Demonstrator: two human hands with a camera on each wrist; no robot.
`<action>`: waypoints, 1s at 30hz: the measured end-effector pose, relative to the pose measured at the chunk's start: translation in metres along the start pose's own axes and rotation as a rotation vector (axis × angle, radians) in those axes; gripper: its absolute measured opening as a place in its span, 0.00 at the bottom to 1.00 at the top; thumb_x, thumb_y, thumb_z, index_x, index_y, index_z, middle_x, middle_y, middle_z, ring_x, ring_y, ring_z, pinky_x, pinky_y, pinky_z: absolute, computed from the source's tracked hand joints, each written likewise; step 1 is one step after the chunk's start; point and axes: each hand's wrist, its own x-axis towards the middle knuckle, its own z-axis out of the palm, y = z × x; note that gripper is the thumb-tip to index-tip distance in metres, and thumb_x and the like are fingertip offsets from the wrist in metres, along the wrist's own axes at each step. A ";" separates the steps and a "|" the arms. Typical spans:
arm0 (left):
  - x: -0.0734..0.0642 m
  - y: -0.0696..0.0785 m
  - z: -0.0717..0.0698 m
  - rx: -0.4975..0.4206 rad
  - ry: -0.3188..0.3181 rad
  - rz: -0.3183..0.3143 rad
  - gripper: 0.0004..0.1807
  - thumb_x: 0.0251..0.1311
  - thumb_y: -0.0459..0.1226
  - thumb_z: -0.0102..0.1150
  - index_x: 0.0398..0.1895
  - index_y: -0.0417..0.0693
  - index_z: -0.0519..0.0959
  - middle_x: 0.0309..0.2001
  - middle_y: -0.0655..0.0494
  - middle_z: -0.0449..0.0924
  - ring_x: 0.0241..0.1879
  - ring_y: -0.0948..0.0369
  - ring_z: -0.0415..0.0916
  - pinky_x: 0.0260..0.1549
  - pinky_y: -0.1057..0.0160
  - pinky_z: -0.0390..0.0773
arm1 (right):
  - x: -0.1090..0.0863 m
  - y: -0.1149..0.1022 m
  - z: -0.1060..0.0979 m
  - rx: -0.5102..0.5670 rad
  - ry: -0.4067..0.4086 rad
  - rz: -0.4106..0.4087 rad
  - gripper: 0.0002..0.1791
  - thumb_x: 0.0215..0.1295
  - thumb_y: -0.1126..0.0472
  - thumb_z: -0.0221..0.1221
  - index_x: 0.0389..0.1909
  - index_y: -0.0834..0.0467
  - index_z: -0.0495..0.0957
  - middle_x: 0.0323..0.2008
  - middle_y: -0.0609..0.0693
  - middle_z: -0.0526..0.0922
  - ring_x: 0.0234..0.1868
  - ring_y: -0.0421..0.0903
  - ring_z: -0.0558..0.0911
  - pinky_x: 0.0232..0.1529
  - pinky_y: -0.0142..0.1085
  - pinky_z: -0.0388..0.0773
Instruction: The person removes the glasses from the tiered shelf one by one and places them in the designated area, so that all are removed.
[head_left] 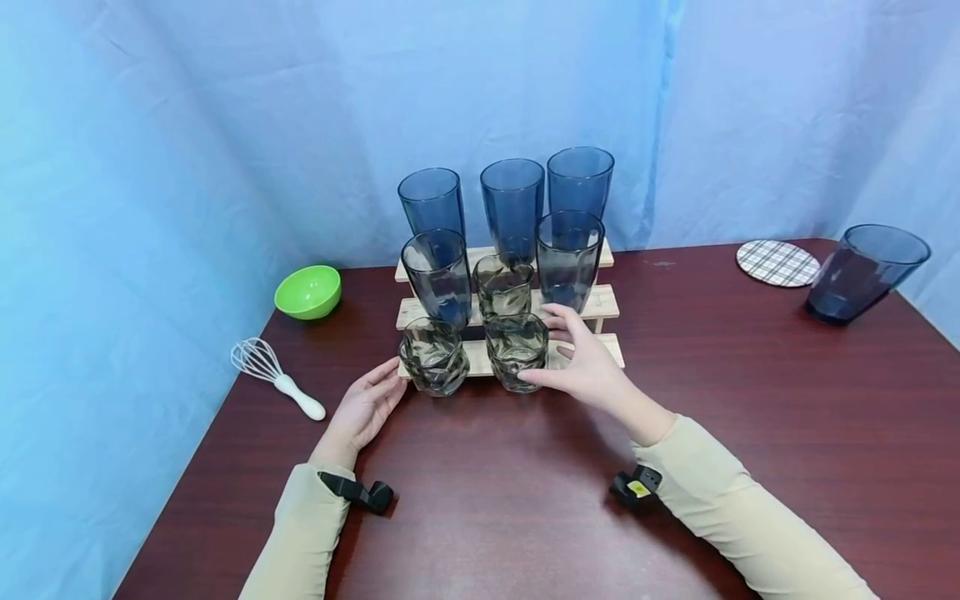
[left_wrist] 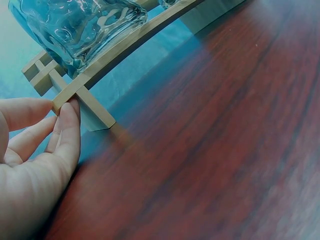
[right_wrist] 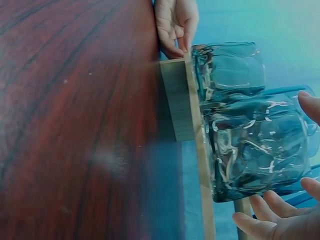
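Observation:
A three-step wooden rack [head_left: 611, 348] holds tall blue glasses and short wavy tumblers. My left hand [head_left: 367, 408] is at the left end of its lowest step; in the left wrist view, thumb and fingers pinch the tip of that wooden slat [left_wrist: 135, 37]. Near the hand stands the front-left tumbler [head_left: 433, 358]. My right hand [head_left: 581, 362] is beside the front-right tumbler [right_wrist: 260, 150], thumb and fingers spread around it, with a gap showing at the fingertips in the right wrist view. Another tumbler [head_left: 504, 283] stands on the middle step between two tall glasses.
Three tall blue glasses [head_left: 512, 200] line the top step. At the left are a green bowl [head_left: 308, 293] and a white whisk [head_left: 281, 382]. On the right, a checked coaster [head_left: 777, 263] lies near a single tall blue glass [head_left: 862, 275]. Blue curtains hang behind the table.

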 end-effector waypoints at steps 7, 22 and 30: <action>0.000 0.000 -0.002 -0.020 0.018 0.002 0.29 0.69 0.22 0.34 0.72 0.32 0.44 0.45 0.63 0.76 0.44 0.70 0.76 0.47 0.76 0.75 | 0.005 0.004 0.006 -0.070 -0.005 0.010 0.50 0.47 0.60 0.73 0.69 0.56 0.54 0.64 0.65 0.62 0.63 0.63 0.67 0.64 0.53 0.65; 0.000 0.001 0.000 -0.016 0.001 0.008 0.30 0.69 0.22 0.34 0.72 0.32 0.44 0.45 0.64 0.77 0.45 0.70 0.76 0.48 0.75 0.75 | 0.012 0.011 0.013 -0.108 -0.002 -0.074 0.51 0.46 0.60 0.73 0.69 0.56 0.55 0.62 0.60 0.67 0.63 0.58 0.68 0.63 0.54 0.66; 0.001 -0.001 -0.001 -0.003 0.004 -0.009 0.29 0.69 0.23 0.33 0.73 0.33 0.44 0.45 0.65 0.76 0.46 0.71 0.75 0.49 0.76 0.74 | 0.013 0.013 0.014 -0.125 0.001 -0.072 0.49 0.46 0.57 0.73 0.68 0.51 0.57 0.66 0.56 0.64 0.65 0.55 0.66 0.63 0.54 0.67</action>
